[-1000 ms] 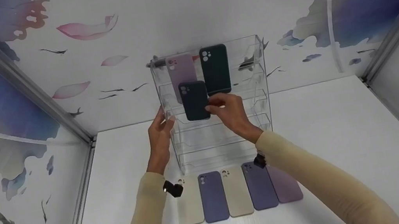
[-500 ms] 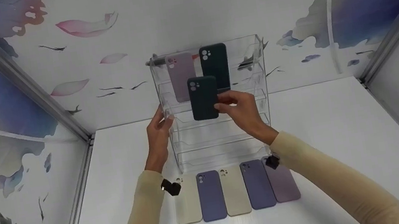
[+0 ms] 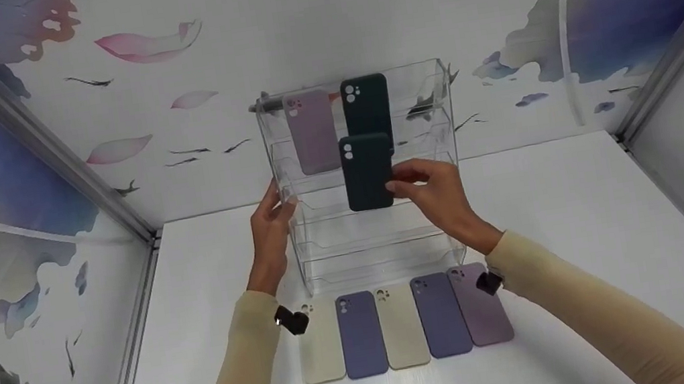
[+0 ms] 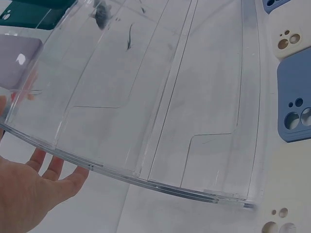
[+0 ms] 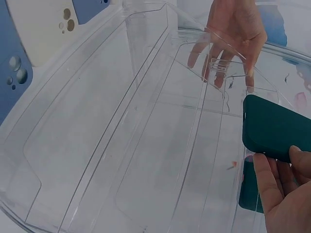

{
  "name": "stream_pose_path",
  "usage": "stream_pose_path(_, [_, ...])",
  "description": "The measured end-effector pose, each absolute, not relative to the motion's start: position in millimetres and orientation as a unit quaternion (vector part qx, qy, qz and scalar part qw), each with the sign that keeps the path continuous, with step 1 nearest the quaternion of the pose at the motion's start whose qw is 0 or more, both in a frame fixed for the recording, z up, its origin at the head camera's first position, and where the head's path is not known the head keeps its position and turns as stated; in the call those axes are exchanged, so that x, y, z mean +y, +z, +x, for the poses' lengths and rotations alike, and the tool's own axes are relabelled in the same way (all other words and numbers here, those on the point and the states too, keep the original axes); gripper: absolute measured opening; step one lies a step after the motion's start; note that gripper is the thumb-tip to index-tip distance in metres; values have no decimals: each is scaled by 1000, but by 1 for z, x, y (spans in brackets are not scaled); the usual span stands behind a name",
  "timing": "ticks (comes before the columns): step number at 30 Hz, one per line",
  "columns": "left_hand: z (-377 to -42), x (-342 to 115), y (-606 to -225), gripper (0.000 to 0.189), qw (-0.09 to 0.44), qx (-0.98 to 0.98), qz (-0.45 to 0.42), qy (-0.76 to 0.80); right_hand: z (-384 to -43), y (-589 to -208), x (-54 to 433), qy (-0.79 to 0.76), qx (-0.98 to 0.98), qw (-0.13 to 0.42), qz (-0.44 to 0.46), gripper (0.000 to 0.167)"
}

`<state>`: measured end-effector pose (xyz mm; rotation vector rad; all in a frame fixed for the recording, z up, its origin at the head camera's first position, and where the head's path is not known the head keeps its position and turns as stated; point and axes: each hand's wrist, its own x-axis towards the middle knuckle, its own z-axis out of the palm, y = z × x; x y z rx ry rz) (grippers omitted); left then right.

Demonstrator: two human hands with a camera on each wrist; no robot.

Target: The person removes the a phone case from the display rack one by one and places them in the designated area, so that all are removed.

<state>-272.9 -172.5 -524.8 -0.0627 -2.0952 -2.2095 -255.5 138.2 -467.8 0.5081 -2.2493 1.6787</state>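
Note:
Near the middle of the head view, my right hand (image 3: 434,195) pinches a dark green phone case (image 3: 368,172) by its right edge, thumb in front. The case is upright, camera holes at top, before a clear tiered acrylic display rack (image 3: 379,261). My left hand (image 3: 271,236) holds the rack's left side panel, with its fingers (image 4: 68,184) along the outside. On the upper tiers stand a pink-lilac case (image 3: 313,132) and another dark green case (image 3: 366,103), whose lower part is partly hidden by the held one.
A row of phone cases lies on the white table (image 3: 568,253) before the rack: a cream case (image 3: 321,347), a purple case (image 3: 362,338), a second cream case (image 3: 403,328), a second purple case (image 3: 442,319) and a lilac case (image 3: 486,316). A printed wall (image 3: 315,13) stands behind.
My right hand has moved rightward with the dark green case, from in front of the pink-lilac case to below and in front of the other green one. My left hand stays at the rack.

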Motion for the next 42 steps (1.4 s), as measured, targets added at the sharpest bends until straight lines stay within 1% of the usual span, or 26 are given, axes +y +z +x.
stream_pose_path(12, [-271,-173,-521,67,45,-693,-14,-720,-243,-476,158,582,-787,134,154,22])
stream_pose_path(18, [-271,-173,-522,66,50,-695,-13,-717,-235,-477,170,585,-785,130,156,22])
stream_pose_path(28, [-272,-172,-524,66,49,-691,-14,-721,-227,-478,189,588,-782,140,153,20])
stream_pose_path(42, [-272,-171,-523,66,43,-690,-17,-723,-211,-481,220,570,-796,159,131,22])
